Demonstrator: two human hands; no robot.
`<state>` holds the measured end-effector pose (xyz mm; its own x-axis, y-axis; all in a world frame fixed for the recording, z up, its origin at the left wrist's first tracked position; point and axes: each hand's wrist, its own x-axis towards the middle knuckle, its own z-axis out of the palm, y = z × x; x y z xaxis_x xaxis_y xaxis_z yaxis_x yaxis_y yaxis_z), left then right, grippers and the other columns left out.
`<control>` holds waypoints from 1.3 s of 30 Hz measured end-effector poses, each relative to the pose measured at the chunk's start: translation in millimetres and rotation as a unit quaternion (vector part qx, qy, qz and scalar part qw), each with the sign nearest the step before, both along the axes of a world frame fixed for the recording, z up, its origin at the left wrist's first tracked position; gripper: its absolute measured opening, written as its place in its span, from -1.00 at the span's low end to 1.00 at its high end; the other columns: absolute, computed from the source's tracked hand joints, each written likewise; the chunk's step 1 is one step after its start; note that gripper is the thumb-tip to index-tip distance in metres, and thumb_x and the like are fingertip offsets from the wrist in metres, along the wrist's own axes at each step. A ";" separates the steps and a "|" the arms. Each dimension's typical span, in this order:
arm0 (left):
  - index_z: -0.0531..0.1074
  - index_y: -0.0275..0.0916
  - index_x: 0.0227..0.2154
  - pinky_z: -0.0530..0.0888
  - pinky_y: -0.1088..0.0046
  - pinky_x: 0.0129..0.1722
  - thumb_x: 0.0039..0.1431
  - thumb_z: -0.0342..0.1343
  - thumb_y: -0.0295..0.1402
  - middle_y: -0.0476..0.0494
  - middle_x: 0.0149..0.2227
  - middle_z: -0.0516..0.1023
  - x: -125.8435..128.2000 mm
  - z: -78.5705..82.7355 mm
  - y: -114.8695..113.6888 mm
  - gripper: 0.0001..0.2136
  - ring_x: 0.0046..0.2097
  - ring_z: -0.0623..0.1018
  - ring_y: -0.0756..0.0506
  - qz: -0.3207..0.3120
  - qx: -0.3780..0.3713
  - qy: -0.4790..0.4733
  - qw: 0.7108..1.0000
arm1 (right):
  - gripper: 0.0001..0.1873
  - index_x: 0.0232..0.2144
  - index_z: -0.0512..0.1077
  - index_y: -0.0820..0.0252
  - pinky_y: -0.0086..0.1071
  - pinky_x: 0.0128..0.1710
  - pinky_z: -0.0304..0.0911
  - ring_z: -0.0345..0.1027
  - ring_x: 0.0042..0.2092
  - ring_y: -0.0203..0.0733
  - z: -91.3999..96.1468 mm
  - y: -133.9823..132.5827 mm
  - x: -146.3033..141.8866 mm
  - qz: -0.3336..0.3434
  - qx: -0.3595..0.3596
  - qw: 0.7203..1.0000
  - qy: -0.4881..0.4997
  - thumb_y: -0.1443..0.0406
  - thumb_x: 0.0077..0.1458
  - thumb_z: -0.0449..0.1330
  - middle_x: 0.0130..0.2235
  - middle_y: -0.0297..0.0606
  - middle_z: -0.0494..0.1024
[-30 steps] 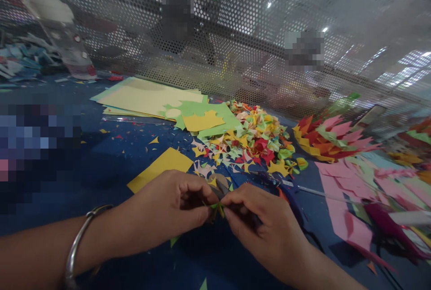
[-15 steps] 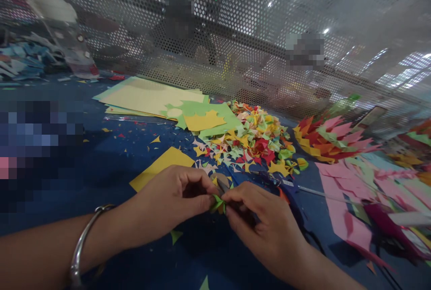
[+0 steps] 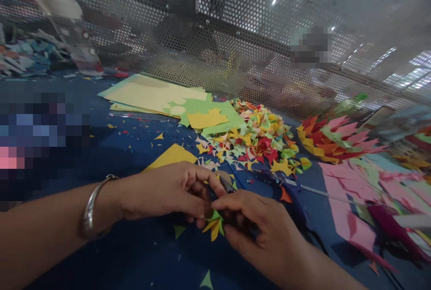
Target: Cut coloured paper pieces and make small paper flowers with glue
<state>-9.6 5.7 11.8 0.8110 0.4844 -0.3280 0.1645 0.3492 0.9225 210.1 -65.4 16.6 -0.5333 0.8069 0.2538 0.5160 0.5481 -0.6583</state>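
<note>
Between my fingertips is a small green and yellow paper flower (image 3: 214, 226), its pointed petals hanging downward. My left hand (image 3: 183, 191) pinches it from the left with the fingers curled. From the right, my right hand (image 3: 257, 222) grips its upper edge with thumb and forefinger; the other fingers are folded in. A dark pointed thing (image 3: 226, 185) shows just behind the fingertips, and I cannot tell what it is. Behind my left hand lies a yellow paper sheet (image 3: 173, 157), partly covered. Green paper scraps (image 3: 206, 279) lie on the dark blue table near me.
A pile of colourful cut paper pieces (image 3: 262, 137) lies ahead, beside stacked paper sheets (image 3: 151, 92). Layered paper petals (image 3: 336, 139), pink strips (image 3: 332, 182) and a purple glue gun (image 3: 292, 195) are to the right. A perforated screen (image 3: 235, 52) stands behind, with people beyond it.
The paper flower has come lower and shows more of its yellow petals. My left hand has shifted slightly right, its fingers lifted over the flower. The view has turned a little.
</note>
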 end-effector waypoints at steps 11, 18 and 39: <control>0.43 -0.19 -0.16 0.39 0.58 -0.45 0.08 0.29 -0.46 0.10 -0.47 0.58 4.8 -11.0 -0.9 -0.74 -0.52 0.53 0.08 -0.041 -0.069 -0.011 0.997 | -0.69 -0.16 0.52 0.18 -0.52 -0.28 0.37 0.50 -0.33 -0.33 2.9 -1.4 -2.2 0.047 -0.039 0.998 0.002 0.51 0.04 0.20 -0.29 -0.33 0.64; 0.38 -0.21 -0.14 0.39 0.57 -0.47 0.16 0.21 -0.44 0.10 -0.49 0.53 6.7 -5.9 -3.0 -0.79 -0.50 0.51 0.06 0.011 -0.041 -0.020 0.999 | -0.69 -0.17 0.52 0.20 -0.52 -0.29 0.36 0.50 -0.32 -0.33 2.5 -2.5 -2.1 0.037 -0.033 0.999 0.009 0.52 0.03 0.19 -0.26 -0.31 0.66; 0.50 -0.14 -0.38 0.41 0.62 -0.41 0.18 0.11 -0.51 0.08 -0.43 0.52 -3.2 5.6 -35.0 -0.87 -0.42 0.49 0.07 0.141 0.502 0.051 0.852 | -0.82 -0.27 0.49 0.17 -0.53 -0.45 0.22 0.30 -0.48 -0.39 -1.0 5.5 7.6 -0.072 -0.007 0.997 0.015 0.47 0.07 0.18 -0.45 -0.45 0.44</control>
<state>-12.7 -29.4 17.4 0.6086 0.7332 0.3033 0.3023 -0.5677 0.7658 217.6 -59.9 15.6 -0.4038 0.8781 0.2568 0.5682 0.4606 -0.6819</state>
